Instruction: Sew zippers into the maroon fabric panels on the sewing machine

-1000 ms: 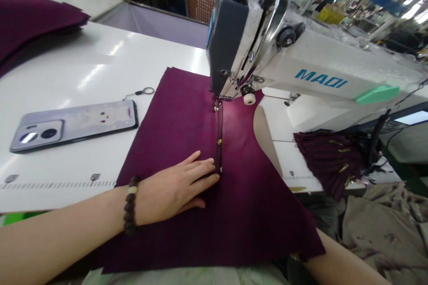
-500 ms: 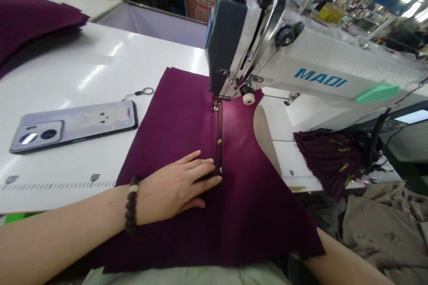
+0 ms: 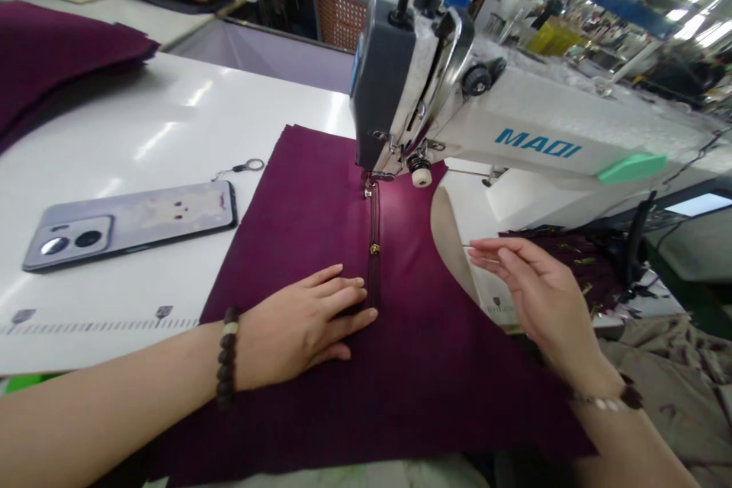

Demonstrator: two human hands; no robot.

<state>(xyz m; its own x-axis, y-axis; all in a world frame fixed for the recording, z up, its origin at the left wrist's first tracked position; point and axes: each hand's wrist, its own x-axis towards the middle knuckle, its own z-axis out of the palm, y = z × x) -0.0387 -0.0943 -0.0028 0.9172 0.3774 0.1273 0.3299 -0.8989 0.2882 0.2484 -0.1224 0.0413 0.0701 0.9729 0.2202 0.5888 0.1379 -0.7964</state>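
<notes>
A plum-coloured fabric panel (image 3: 320,221) lies under the needle area of the sewing machine (image 3: 389,91). A zipper (image 3: 374,274) with a gold slider (image 3: 374,248) runs down its middle from the presser foot (image 3: 369,189). My left hand (image 3: 303,324) rests flat on the panel, fingertips beside the zipper's left edge. Off the panel's right edge, my right hand (image 3: 537,290) is raised with its fingers pinched together. A thin dark point shows at its fingertips; what it belongs to is hidden.
Left of the panel lie a phone (image 3: 134,221) and its ring strap (image 3: 248,165). Folded plum fabric (image 3: 62,53) sits at the far left. Zipper pieces (image 3: 595,267) lie behind my right hand, and greyish cloth (image 3: 669,374) hangs at the lower right.
My right hand has come up from below the panel's right edge and now hovers beside it, fingers pinched. My left hand and the panel stay in place; the view has shifted slightly.
</notes>
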